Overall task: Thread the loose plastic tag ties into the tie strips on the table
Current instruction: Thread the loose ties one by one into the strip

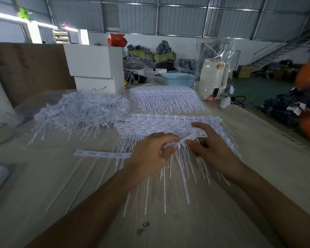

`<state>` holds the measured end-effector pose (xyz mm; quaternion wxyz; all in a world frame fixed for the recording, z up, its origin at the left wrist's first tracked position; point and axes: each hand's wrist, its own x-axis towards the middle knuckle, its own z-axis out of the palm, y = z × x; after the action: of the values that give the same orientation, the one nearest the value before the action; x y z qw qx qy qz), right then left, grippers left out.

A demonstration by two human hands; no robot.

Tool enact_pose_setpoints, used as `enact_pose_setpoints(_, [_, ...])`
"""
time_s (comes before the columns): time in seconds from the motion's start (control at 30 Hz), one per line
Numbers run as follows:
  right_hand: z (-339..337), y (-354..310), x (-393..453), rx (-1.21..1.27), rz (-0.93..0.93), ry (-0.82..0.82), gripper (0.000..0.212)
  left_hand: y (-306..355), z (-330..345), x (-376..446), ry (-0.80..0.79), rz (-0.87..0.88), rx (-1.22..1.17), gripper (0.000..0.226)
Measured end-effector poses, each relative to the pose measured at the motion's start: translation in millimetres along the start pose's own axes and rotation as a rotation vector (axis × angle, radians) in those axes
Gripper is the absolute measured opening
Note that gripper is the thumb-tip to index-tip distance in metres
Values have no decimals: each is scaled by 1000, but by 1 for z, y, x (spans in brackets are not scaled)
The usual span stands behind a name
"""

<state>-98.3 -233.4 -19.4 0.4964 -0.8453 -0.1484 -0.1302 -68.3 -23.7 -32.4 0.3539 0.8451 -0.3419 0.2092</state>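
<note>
Fingers of both hands curled, working together at table centre. Left hand (151, 151) pinches one loose tag tie (170, 145) near its head; right hand (207, 142) pinches the end of a tie strip (193, 136) lifted slightly off the pile. Tie and strip meet between my thumbs, touching or nearly so; blur hides whether the tip is through a slot yet.

Step in hand, as I judge it: feeding a single tie into the strip. Next move calls for steadying the strip with the right hand and lining the tie up square to the slot before pushing through; small target, flexible parts.

Stock around me:
- Stacked strips (168, 122) directly under my hands, tails hanging toward 6 o'clock.
- Another neat batch (168, 99) at 12 o'clock.
- Heap of loose ties (81, 113) at 10 o'clock.
- One lone strip (100, 154) at 9 o'clock, few tails on it.
- Wooden table (43, 185) beneath all.

Writing: strips carry small printed blocks, too blurred to read. White box (95, 68) at 11 o'clock bears a black scribble, not legible as letters. White jug (213, 76) at 1 o'clock has a reddish mark, unreadable.
</note>
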Motion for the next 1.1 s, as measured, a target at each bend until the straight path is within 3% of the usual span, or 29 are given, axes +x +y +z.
enact_pose_setpoints(0.07, [-3,-3,-1,5,-19,-8,8,1,1,0,5,-6,20,24])
enact_pose_setpoints(0.2, [-3,-3,1,-208,-79,-17,41,-2,1,1,11,-27,37,23])
enact_pose_setpoints(0.3, [-6,2,3,-433,-165,18,38,-3,3,0,-23,2,18,21])
enact_pose_setpoints(0.43, [-8,9,3,-518,-228,71,29,-2,4,3,-2,28,-29,21])
enact_pose_setpoints(0.53, [-9,10,6,-576,-206,200,26,-4,4,2,-8,30,-82,19])
enact_pose_setpoints(0.67, [-20,1,6,-382,-42,327,33,-1,7,0,-30,54,-103,20])
enact_pose_setpoints(0.83, [8,-15,-2,5,158,-52,44,3,7,1,46,11,-123,22])
enact_pose_setpoints(0.93, [14,-18,-4,15,155,-163,48,5,7,0,72,40,-159,22])
enact_pose_setpoints(1.1, [5,-15,-3,173,180,-45,37,2,2,1,-31,46,-170,26])
